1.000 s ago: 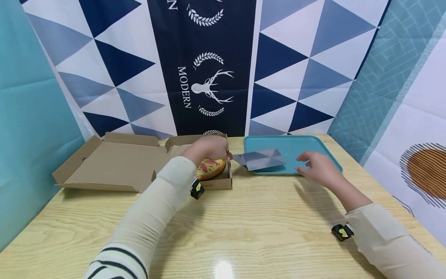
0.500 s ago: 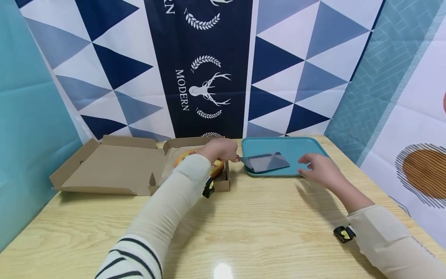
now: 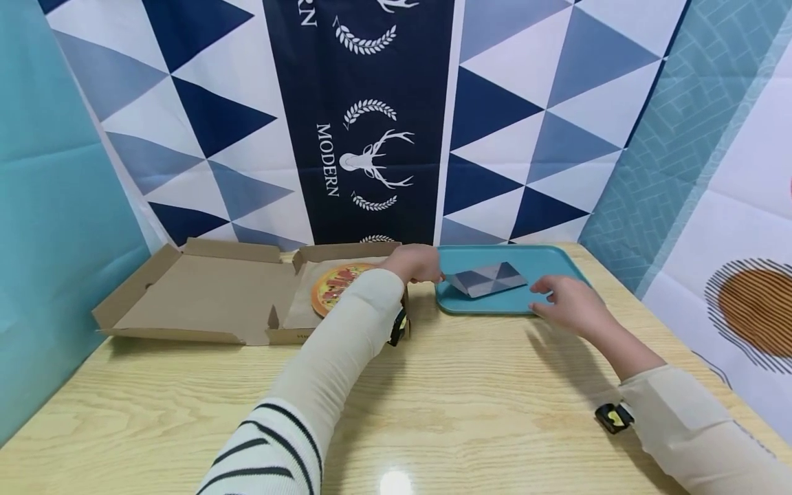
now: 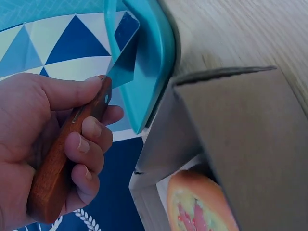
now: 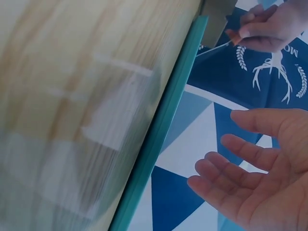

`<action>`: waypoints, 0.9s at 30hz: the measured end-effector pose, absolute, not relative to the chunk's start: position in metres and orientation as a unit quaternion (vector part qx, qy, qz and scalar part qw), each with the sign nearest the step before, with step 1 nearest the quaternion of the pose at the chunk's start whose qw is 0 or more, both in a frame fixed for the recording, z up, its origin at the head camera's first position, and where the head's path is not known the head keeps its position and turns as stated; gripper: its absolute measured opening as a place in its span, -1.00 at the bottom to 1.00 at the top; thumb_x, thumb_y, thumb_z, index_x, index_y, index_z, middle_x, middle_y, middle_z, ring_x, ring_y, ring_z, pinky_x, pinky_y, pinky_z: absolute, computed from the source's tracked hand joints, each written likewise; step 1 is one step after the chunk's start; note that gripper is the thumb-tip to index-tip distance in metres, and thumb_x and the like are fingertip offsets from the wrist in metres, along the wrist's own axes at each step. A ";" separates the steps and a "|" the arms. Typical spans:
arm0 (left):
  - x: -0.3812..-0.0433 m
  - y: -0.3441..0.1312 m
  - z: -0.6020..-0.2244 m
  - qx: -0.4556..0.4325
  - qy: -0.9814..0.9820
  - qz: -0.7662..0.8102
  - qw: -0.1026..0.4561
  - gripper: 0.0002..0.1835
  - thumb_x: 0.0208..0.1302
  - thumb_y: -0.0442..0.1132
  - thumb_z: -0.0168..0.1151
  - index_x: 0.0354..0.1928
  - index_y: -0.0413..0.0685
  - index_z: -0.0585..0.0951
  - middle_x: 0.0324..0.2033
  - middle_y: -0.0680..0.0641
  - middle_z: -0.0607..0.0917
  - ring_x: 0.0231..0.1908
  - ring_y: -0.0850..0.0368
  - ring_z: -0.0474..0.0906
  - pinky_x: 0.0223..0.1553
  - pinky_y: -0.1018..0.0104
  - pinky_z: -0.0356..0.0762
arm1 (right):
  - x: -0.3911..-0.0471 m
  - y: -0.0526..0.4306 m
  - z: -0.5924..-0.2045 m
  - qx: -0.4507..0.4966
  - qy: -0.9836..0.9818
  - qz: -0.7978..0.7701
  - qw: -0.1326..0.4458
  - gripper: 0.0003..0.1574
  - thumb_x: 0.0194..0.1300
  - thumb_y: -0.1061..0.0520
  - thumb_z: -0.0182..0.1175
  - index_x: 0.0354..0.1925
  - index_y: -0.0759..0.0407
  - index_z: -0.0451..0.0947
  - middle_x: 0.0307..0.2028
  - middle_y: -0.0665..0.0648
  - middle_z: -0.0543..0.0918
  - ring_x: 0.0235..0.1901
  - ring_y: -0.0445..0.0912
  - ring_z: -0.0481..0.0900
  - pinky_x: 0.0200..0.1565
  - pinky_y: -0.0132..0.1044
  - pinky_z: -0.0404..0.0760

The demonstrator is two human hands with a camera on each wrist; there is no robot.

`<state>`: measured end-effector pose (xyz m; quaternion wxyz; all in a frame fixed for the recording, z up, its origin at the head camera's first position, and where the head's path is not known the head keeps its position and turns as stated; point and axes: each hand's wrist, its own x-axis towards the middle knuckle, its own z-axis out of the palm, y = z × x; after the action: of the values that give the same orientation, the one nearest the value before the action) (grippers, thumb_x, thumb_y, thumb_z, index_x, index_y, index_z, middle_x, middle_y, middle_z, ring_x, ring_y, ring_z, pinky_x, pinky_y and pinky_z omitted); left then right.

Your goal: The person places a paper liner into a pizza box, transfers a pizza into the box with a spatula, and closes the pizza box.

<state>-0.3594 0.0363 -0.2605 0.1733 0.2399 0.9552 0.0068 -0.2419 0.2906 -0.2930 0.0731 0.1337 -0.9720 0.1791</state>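
Note:
My left hand [image 3: 419, 264] grips the wooden handle [image 4: 67, 149] of a metal pizza spatula, fingers wrapped round it. Its shiny flat blade [image 3: 491, 280] is over the left part of the teal tray [image 3: 551, 256]. Beside and behind my left forearm, a round pizza [image 3: 334, 285] with red and yellow topping lies on paper in an opened cardboard box [image 3: 298, 335]; the forearm hides part of it. My right hand [image 3: 570, 302] hovers at the tray's front right edge, fingers loosely bent and holding nothing, as the right wrist view [image 5: 260, 168] also shows.
The box's lid [image 3: 210, 289] lies folded open to the left. A light wooden table [image 3: 433, 399] carries everything, and a patterned cloth [image 3: 365, 137] hangs right behind the tray and box.
My left hand has moved right with the spatula, from over the box's right side toward the tray, uncovering more of the pizza. The right hand stays nearly still.

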 end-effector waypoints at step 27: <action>-0.358 0.087 -0.275 0.273 0.959 -0.061 0.033 -0.75 0.45 0.04 0.08 -0.17 0.13 0.68 -0.41 0.11 0.61 -0.42 0.21 0.46 -0.35 0.28 0.44 | -0.250 0.268 -0.291 0.145 -0.969 0.194 0.056 -0.57 0.29 0.17 0.27 0.04 0.43 0.54 0.00 0.42 0.59 -0.08 0.30 0.58 -0.14 0.08 0.59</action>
<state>-0.3583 0.0866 -0.2746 0.0328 0.2731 0.9595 -0.0608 -0.2503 0.2677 -0.2910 0.0563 0.1453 -0.9686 0.1939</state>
